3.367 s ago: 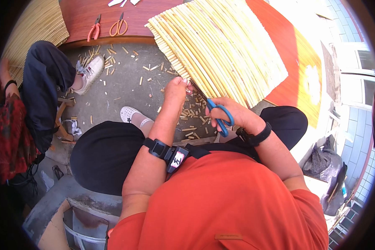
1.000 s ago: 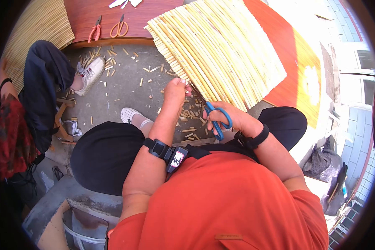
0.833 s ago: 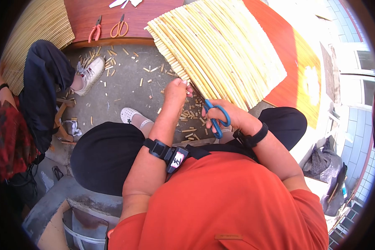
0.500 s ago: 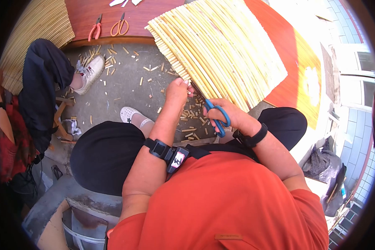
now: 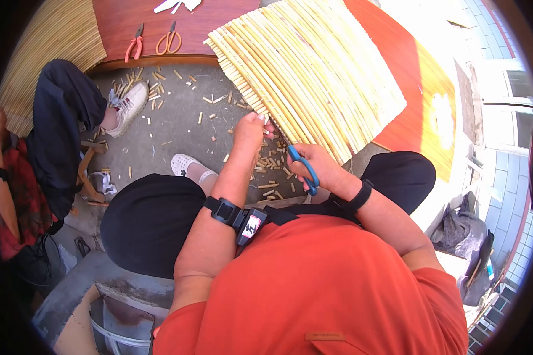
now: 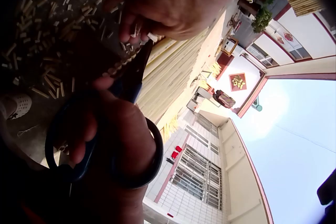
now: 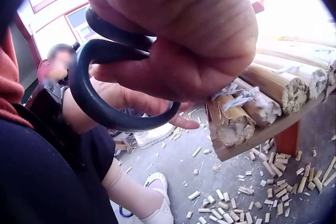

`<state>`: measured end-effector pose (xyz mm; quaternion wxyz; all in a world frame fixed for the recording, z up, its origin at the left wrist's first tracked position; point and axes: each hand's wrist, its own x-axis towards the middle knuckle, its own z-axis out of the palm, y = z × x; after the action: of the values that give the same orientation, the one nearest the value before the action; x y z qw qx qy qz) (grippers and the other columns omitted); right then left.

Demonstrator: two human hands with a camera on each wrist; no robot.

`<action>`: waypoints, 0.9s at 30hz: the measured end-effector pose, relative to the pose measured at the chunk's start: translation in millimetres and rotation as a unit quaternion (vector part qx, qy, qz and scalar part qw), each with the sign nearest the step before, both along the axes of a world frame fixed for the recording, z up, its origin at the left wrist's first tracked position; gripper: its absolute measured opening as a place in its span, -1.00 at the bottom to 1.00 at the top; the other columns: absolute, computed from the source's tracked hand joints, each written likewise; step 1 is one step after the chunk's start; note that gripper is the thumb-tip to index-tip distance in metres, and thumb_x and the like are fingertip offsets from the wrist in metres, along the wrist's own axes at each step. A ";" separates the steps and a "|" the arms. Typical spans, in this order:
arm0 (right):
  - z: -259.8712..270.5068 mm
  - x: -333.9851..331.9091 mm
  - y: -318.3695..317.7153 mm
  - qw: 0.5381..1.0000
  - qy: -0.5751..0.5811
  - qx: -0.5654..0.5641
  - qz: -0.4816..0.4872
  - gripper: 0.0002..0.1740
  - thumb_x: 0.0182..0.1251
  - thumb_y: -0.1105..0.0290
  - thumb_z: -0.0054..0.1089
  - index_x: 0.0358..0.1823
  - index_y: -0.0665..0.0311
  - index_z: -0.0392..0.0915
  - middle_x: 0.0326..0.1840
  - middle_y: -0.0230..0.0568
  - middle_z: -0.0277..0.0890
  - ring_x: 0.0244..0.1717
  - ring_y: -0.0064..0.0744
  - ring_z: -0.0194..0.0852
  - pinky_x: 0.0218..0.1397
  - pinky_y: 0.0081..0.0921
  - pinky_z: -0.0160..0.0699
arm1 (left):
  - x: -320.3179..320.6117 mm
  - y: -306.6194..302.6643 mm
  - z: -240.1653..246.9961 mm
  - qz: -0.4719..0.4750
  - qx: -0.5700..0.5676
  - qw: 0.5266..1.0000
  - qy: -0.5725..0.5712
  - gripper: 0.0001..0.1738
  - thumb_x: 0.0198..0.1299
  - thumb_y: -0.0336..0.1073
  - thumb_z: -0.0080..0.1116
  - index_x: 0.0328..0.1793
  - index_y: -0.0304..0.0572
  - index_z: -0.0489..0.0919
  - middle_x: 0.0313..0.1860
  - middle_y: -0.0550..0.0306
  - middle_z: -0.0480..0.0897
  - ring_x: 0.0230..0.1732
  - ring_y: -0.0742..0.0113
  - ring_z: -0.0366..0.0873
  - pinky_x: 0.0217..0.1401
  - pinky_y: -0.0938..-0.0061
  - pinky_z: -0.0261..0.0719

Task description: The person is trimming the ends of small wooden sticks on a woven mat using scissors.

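Note:
A mat of pale yellow plant stalks (image 5: 314, 71), bound with thread, lies on a reddish table. My right hand (image 5: 317, 165) grips blue-handled scissors (image 5: 305, 168), fingers through the loops (image 7: 84, 85). The handles stand close together, and the dark blades run along the mat's near-left edge toward my left hand (image 5: 250, 133). At that edge my left fingers pinch a stalk end (image 6: 152, 37), a short pale piece showing between them in the left wrist view. In the right wrist view the stalks' cut ends (image 7: 236, 129) show white pith and thread ties close beside my right hand.
Red-handled pliers (image 5: 134, 47) and orange-handled scissors (image 5: 169, 42) lie on the table (image 5: 219, 21) at the back left. Short cut stalk pieces (image 5: 269, 160) litter the concrete floor. At left another person's leg (image 5: 68, 112) and a second mat (image 5: 53, 47) are visible.
The scissors' handles have come together from their wider spread earlier, and my right hand has shifted slightly to the left. My left hand keeps its place. The other person's arm at left has moved.

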<state>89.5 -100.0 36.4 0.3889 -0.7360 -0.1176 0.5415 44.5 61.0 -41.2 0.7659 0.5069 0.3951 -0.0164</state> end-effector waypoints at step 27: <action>19.7 12.9 9.8 0.996 0.085 -0.016 0.028 -0.85 0.17 0.36 0.01 -0.28 0.27 0.42 -0.61 -0.33 0.41 -0.65 -0.57 0.43 -0.60 -0.63 0.41 | 1.6 0.9 -7.8 0.020 -0.002 1.000 -0.005 -0.77 0.33 -0.25 -0.10 -0.18 -0.19 0.54 -0.44 0.23 0.57 -0.50 0.44 0.49 -0.41 0.57 0.34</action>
<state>102.5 -90.2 56.0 0.3701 -0.6902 -0.0961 0.6144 46.1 61.9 -49.0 0.7689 0.4974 0.4017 0.0007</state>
